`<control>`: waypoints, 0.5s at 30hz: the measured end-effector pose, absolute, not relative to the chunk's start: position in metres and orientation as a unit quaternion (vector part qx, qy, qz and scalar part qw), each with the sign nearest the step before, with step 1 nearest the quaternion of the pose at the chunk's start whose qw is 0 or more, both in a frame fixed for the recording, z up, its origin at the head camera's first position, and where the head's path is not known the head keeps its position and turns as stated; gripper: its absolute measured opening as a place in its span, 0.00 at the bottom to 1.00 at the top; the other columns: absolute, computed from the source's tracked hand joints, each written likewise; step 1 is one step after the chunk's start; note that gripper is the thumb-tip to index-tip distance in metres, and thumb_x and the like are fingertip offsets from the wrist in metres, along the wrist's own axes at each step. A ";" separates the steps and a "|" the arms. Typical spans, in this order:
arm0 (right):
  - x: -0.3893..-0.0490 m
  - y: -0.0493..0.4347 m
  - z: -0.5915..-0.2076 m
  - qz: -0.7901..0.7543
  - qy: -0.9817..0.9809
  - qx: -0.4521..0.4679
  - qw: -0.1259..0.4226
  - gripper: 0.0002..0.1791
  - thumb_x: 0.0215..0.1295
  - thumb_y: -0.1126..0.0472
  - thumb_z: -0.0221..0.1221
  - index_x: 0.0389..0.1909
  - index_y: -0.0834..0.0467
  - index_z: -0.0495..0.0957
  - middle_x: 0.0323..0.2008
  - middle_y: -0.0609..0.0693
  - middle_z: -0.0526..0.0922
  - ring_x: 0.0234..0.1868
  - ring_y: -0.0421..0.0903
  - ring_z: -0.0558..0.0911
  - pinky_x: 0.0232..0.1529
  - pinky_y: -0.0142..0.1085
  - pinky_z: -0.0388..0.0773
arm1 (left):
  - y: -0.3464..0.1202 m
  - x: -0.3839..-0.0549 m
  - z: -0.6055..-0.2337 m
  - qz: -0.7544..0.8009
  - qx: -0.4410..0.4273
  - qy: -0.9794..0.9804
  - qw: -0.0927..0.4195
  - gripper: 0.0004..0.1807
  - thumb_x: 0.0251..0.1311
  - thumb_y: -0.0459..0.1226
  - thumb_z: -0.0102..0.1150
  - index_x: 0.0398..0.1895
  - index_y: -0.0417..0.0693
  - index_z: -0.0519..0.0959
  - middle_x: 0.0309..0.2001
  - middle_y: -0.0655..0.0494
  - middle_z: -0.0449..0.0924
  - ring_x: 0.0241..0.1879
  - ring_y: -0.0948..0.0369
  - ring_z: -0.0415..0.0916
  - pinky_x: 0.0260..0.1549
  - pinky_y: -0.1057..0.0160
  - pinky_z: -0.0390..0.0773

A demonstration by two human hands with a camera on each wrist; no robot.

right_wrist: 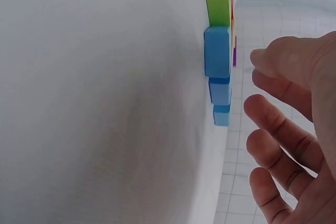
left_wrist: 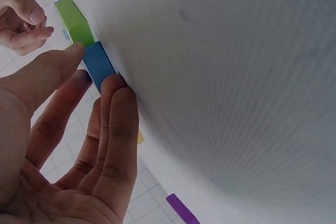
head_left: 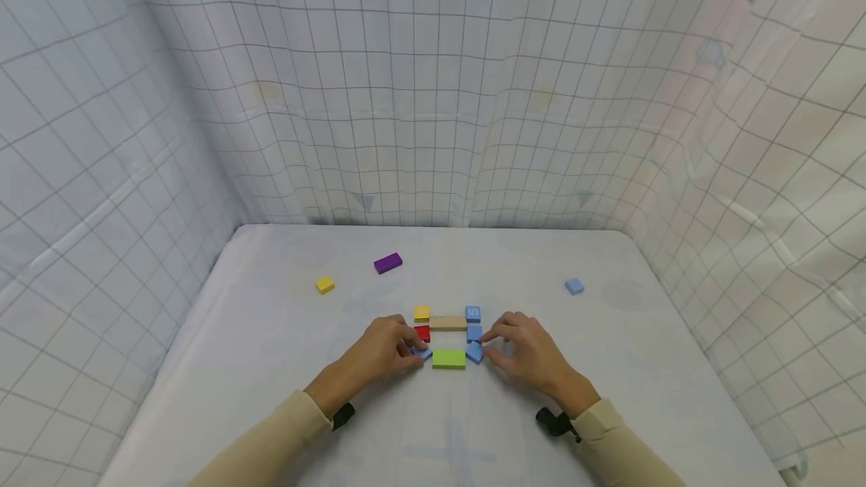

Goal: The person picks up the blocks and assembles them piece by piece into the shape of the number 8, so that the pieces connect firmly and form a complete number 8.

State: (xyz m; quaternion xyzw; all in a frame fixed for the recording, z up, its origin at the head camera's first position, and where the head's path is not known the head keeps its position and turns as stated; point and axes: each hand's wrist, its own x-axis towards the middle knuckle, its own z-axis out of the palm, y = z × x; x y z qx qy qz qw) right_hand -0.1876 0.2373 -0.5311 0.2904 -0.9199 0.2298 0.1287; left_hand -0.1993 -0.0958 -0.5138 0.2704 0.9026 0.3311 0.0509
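On the white table (head_left: 501, 427), the left hand (head_left: 382, 348) is curled in a pinch; the right hand (head_left: 528, 352) is released; about midway between the side edges, a lime-green rectangular block (head_left: 449, 358) is flanked by the pinched left blue block (left_wrist: 98, 64) and the unheld right blue block (head_left: 475, 352).

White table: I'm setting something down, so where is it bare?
Bare table lies between the purple block and the lone blue block, also right of the right hand, nearer than that blue block. Crowded: between that hand and the left hand, around the green block.
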 end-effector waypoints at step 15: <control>-0.198 0.263 -0.524 0.247 -0.921 0.256 0.158 0.11 0.68 0.63 0.84 0.48 0.51 0.96 0.45 0.44 0.93 0.42 0.45 0.85 0.47 0.39 0.83 | -0.093 -0.197 -0.511 0.354 0.221 0.906 0.075 0.08 0.66 0.39 0.87 0.46 0.51 0.97 0.42 0.54 0.83 0.36 0.67 0.80 0.37 0.71 0.83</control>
